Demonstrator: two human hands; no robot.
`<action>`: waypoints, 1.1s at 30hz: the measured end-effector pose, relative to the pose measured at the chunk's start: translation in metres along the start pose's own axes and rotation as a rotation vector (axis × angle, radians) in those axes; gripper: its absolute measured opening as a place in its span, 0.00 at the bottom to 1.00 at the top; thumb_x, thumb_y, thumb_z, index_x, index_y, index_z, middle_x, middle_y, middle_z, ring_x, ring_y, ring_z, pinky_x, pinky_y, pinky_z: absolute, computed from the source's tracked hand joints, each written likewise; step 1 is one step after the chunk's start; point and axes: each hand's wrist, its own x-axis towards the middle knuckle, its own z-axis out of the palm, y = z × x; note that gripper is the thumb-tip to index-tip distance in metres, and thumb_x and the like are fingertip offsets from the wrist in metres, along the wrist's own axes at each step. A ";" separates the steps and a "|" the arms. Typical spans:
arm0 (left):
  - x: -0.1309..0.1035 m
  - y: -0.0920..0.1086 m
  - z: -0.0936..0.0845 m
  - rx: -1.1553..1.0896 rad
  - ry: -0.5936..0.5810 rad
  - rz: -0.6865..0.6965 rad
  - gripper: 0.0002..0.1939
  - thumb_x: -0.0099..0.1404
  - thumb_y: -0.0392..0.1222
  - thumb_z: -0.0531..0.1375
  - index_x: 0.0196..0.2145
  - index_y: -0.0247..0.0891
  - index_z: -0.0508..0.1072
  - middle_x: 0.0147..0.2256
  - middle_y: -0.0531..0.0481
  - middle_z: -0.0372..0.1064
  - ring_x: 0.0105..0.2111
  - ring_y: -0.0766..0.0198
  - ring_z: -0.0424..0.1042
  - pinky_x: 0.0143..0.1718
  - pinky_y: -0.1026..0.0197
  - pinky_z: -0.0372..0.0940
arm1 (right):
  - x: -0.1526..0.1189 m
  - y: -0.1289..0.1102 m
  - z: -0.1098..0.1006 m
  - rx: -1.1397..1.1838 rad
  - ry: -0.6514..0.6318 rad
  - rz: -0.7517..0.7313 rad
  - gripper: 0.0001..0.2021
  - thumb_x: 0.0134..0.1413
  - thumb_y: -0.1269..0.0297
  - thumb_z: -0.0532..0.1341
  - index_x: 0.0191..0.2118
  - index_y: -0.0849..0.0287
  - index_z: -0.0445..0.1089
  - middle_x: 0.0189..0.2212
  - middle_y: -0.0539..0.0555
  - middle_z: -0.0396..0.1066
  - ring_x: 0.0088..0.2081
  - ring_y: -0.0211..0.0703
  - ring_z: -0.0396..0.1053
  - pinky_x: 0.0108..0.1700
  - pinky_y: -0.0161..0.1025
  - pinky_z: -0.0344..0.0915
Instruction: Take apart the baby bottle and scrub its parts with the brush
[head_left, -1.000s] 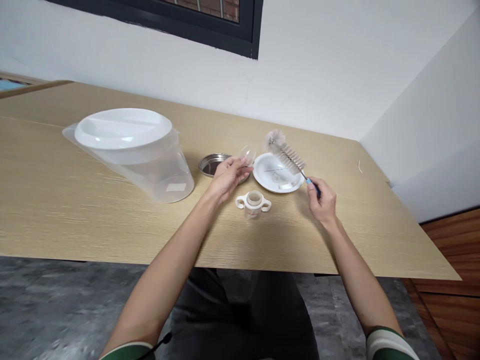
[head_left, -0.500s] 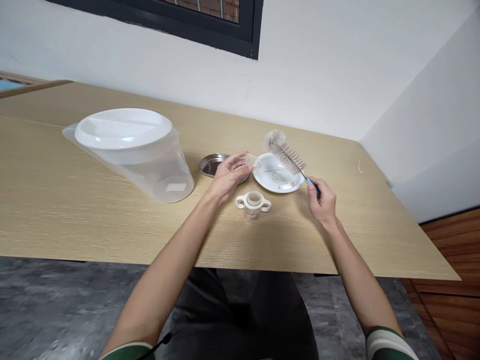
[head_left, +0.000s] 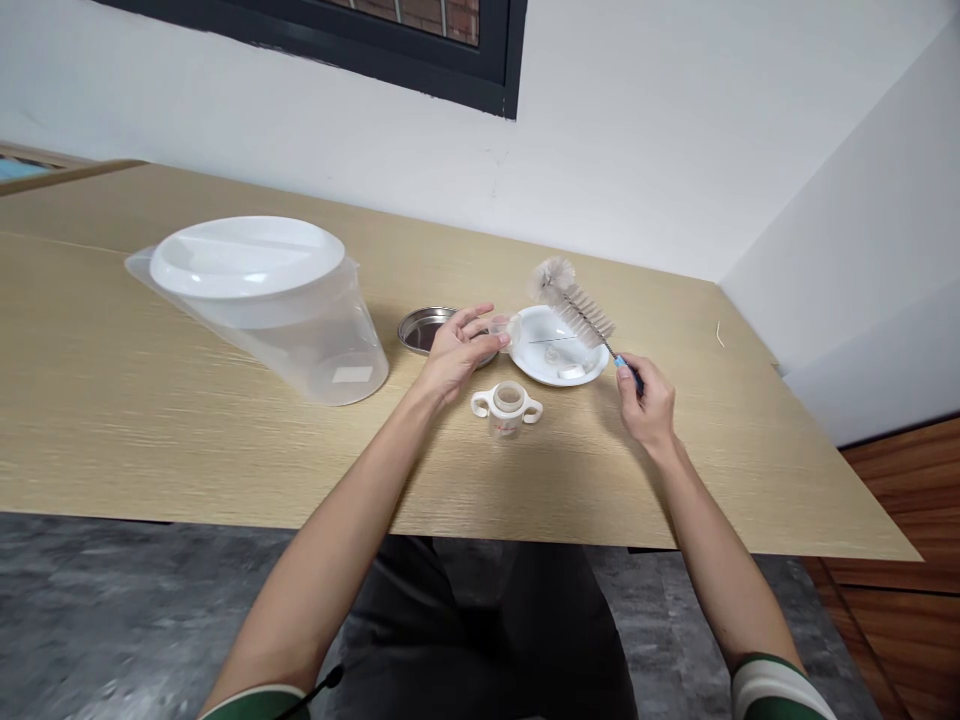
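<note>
Between thumb and fingers, my left hand (head_left: 463, 350) pinches a small clear plastic cap (head_left: 510, 330), its mouth turned towards the right. My right hand (head_left: 645, 400) is closed round the dark blue handle of a bottle brush (head_left: 585, 312), whose pale bristles point up and left above a white bowl (head_left: 525, 360). Inside that bowl lie small clear parts and a thin dark rod, hard to make out. Nearer to me stands a small baby bottle (head_left: 508, 412) with two white handles, upright and without a top. Behind my left hand is a round metal tray (head_left: 417, 328), partly hidden.
A large translucent pitcher (head_left: 300, 350) with a white lid stands on the left of the wooden table (head_left: 187, 450). A thin white strip (head_left: 719, 334) lies at the right. The wall (head_left: 615, 150) rises behind the table.
The brush and my right hand have shifted very slightly to the right. The clear cap in my left hand has turned a little. The bottle, bowl and pitcher stay where they were.
</note>
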 end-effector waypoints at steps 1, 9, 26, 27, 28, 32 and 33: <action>0.000 0.000 0.000 -0.005 -0.002 0.004 0.33 0.47 0.34 0.76 0.50 0.35 0.72 0.47 0.41 0.79 0.40 0.62 0.80 0.42 0.62 0.73 | 0.000 0.000 0.000 0.002 -0.002 0.000 0.12 0.68 0.61 0.55 0.48 0.58 0.73 0.40 0.57 0.79 0.40 0.46 0.77 0.43 0.44 0.73; 0.001 0.001 0.002 -0.077 0.009 -0.010 0.23 0.48 0.39 0.77 0.41 0.32 0.78 0.43 0.41 0.80 0.38 0.63 0.79 0.46 0.61 0.74 | 0.000 0.001 0.000 -0.003 -0.008 0.006 0.12 0.68 0.60 0.55 0.48 0.57 0.73 0.41 0.58 0.79 0.41 0.47 0.77 0.43 0.44 0.73; 0.002 -0.001 -0.001 -0.088 -0.037 -0.074 0.32 0.53 0.52 0.75 0.50 0.38 0.71 0.45 0.43 0.78 0.35 0.60 0.81 0.46 0.54 0.76 | 0.000 -0.004 -0.002 -0.004 -0.081 -0.046 0.13 0.68 0.58 0.55 0.49 0.57 0.73 0.41 0.58 0.79 0.40 0.47 0.77 0.42 0.45 0.73; 0.002 0.000 -0.001 -0.083 -0.046 -0.076 0.33 0.53 0.52 0.76 0.51 0.38 0.70 0.45 0.43 0.78 0.35 0.59 0.81 0.47 0.53 0.76 | 0.001 -0.003 -0.002 -0.011 -0.101 -0.053 0.13 0.68 0.58 0.55 0.49 0.57 0.73 0.41 0.59 0.79 0.40 0.47 0.77 0.42 0.45 0.73; 0.001 0.000 -0.001 -0.080 -0.057 -0.076 0.34 0.52 0.51 0.76 0.52 0.38 0.70 0.45 0.43 0.78 0.36 0.58 0.81 0.48 0.51 0.76 | 0.001 -0.003 -0.002 -0.023 -0.111 -0.048 0.13 0.68 0.58 0.55 0.49 0.57 0.73 0.41 0.59 0.79 0.40 0.47 0.76 0.42 0.45 0.73; -0.004 0.001 0.001 -0.079 -0.090 -0.051 0.34 0.52 0.42 0.77 0.53 0.39 0.70 0.49 0.42 0.76 0.43 0.54 0.81 0.54 0.45 0.73 | 0.003 0.001 -0.001 -0.070 -0.043 0.061 0.15 0.69 0.56 0.54 0.47 0.58 0.74 0.39 0.58 0.79 0.39 0.47 0.76 0.41 0.44 0.73; -0.004 0.001 0.001 -0.076 -0.089 -0.045 0.33 0.51 0.39 0.77 0.53 0.39 0.70 0.50 0.41 0.76 0.43 0.54 0.81 0.55 0.45 0.72 | 0.003 0.002 -0.002 -0.070 -0.022 0.080 0.15 0.69 0.55 0.54 0.46 0.58 0.74 0.39 0.58 0.79 0.38 0.47 0.76 0.41 0.45 0.73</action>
